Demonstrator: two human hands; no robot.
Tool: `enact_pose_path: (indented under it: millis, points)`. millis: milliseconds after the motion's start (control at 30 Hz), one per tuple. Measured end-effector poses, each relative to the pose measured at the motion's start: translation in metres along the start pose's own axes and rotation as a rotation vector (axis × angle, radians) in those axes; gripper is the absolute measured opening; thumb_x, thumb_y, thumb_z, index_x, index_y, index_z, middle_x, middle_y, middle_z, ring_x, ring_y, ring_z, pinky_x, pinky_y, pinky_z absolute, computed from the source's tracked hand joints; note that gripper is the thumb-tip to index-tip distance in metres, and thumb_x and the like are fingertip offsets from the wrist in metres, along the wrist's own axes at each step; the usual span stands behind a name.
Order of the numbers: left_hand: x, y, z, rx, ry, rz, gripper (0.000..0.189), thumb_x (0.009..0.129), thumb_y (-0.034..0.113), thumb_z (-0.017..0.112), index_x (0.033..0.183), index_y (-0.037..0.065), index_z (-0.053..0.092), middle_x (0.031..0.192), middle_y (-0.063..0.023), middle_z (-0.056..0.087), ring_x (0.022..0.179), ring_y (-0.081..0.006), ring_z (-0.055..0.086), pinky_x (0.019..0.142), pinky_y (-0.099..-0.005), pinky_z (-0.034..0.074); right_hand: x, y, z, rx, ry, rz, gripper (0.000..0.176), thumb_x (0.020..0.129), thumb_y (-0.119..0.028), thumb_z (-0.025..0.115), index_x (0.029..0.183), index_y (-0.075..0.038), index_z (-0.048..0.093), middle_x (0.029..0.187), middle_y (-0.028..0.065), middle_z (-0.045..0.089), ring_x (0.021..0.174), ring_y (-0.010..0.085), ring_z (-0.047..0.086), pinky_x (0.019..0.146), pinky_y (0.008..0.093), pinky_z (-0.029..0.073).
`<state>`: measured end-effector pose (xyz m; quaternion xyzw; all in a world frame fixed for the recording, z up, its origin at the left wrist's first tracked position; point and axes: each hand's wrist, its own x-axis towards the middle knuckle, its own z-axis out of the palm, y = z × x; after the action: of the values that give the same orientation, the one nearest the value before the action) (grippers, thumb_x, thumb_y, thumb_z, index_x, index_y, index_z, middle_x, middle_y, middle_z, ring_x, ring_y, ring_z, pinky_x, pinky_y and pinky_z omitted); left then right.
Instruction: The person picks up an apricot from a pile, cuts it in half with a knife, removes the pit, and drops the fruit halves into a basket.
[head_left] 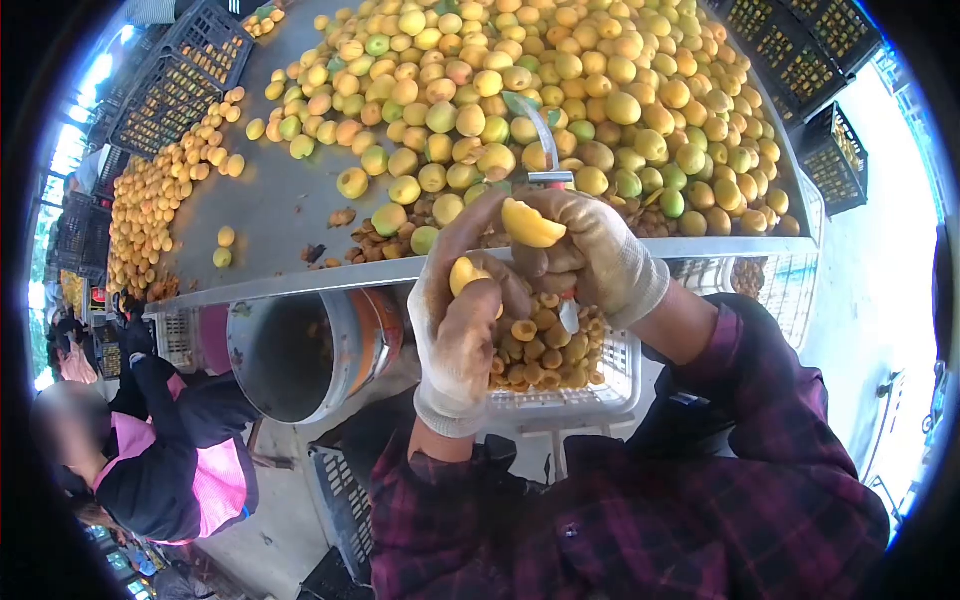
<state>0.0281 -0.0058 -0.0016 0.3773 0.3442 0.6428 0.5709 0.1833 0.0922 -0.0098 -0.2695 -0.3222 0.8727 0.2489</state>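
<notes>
Both my hands wear whitish, soiled gloves and meet over the table's front edge. My left hand (460, 330) is closed around a yellow apricot half (467, 275), which shows between thumb and fingers. Closed too, my right hand (605, 250) holds another apricot half (533, 224), cut side partly turned up. It also grips a curved knife (545, 140), whose blade points up and away; a short metal end (569, 315) sticks out below the same hand. Right under the hands is a white plastic basket (615, 385) with halved apricots (540, 350) in it.
Whole apricots (600, 90) are heaped on the metal table (260, 210), with brown scraps near its edge. A large bucket (285, 350) lies on its side at left, near a seated co-worker (180, 440). Black crates (175, 85) stand at back left, others (835, 155) at right.
</notes>
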Motion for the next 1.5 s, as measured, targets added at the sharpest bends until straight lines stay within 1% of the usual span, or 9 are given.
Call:
enact_pose_path:
  millis: [100,300,567,800,1033,1133,1300,1400,1500]
  points:
    - [0.006,-0.001,0.004,0.552,0.096,0.161,0.066,0.083,0.002,0.058,0.146,-0.002,0.042,0.127,-0.0113,0.059,0.107,-0.0145,0.058,0.094,-0.0301,0.048,-0.001,-0.003,0.002,-0.034,0.073,-0.12,0.035,0.098,-0.036,0.057,0.111,-0.004,0.061,0.079,0.0021,0.062,0.055,0.0051,0.05,0.045,0.0213,0.034]
    - [0.005,-0.018,0.014,0.159,0.139,-0.021,0.066,0.091,0.007,0.064,0.149,-0.003,0.035,0.136,-0.0117,0.053,0.122,-0.0172,0.053,0.101,-0.03,0.045,0.005,0.011,0.019,-0.485,0.36,-0.404,0.027,0.091,-0.02,0.071,0.109,0.0,0.068,0.089,0.0026,0.07,0.085,0.0078,0.064,0.078,0.026,0.054]
    - [0.005,-0.01,0.006,-0.208,0.109,-0.093,0.06,0.088,0.001,0.053,0.146,-0.006,0.037,0.133,-0.0153,0.057,0.121,-0.024,0.059,0.106,-0.0377,0.046,-0.01,-0.021,0.024,-0.517,0.354,-0.588,0.019,0.091,-0.023,0.071,0.094,-0.004,0.074,0.083,0.0023,0.071,0.066,0.0059,0.06,0.057,0.0207,0.045]
    - [0.006,-0.02,0.026,-0.007,0.147,-0.156,0.054,0.09,0.011,0.052,0.141,-0.005,0.044,0.113,-0.0158,0.066,0.087,-0.0188,0.065,0.082,-0.0314,0.052,-0.008,-0.039,0.025,0.005,0.087,-0.83,0.051,0.104,-0.033,0.049,0.06,-0.013,0.032,0.058,0.0002,0.035,0.049,0.0104,0.036,0.047,0.0243,0.032]
    - [0.008,-0.021,0.031,-0.23,0.127,-0.211,0.05,0.091,0.0,0.06,0.138,-0.004,0.045,0.12,-0.0146,0.062,0.095,-0.0258,0.07,0.087,-0.0353,0.058,-0.012,-0.036,0.03,-0.616,0.178,-0.875,0.052,0.1,-0.04,0.055,0.061,-0.007,0.061,0.054,-0.002,0.056,0.045,0.0057,0.047,0.044,0.0246,0.035]
    - [0.007,-0.02,0.035,-0.099,0.173,-0.196,0.047,0.091,0.001,0.057,0.135,-0.006,0.045,0.113,-0.0129,0.064,0.088,-0.0224,0.07,0.081,-0.0323,0.056,-0.012,-0.034,0.032,-0.828,0.117,-0.84,0.06,0.106,-0.049,0.037,0.061,-0.008,0.037,0.063,0.0078,0.053,0.054,0.0124,0.044,0.054,0.026,0.039]
    - [0.006,-0.024,0.029,0.105,0.269,-0.177,0.044,0.089,0.004,0.055,0.13,-0.008,0.048,0.104,-0.0109,0.066,0.077,-0.0173,0.067,0.071,-0.0286,0.054,0.012,-0.03,0.022,-0.801,0.102,-0.858,0.057,0.104,-0.047,0.046,0.06,-0.01,0.036,0.062,0.0069,0.053,0.051,0.0113,0.041,0.049,0.0258,0.035]
    - [0.005,-0.015,0.028,0.133,0.242,-0.141,0.043,0.088,0.003,0.057,0.128,-0.01,0.05,0.1,-0.0099,0.065,0.071,-0.0149,0.064,0.068,-0.0275,0.053,0.029,-0.027,0.012,0.173,-0.125,-0.61,0.042,0.102,-0.036,0.052,0.068,-0.014,0.045,0.055,-0.0028,0.043,0.043,0.009,0.03,0.041,0.0258,0.025]
    - [0.006,-0.014,0.022,0.096,0.202,-0.158,0.044,0.085,0.0,0.058,0.127,-0.009,0.051,0.095,-0.0085,0.065,0.066,-0.012,0.061,0.062,-0.0244,0.05,0.034,-0.022,0.015,0.245,-0.07,-0.606,0.045,0.102,-0.038,0.054,0.066,-0.016,0.04,0.055,-0.0018,0.04,0.043,0.0086,0.028,0.04,0.0252,0.02]
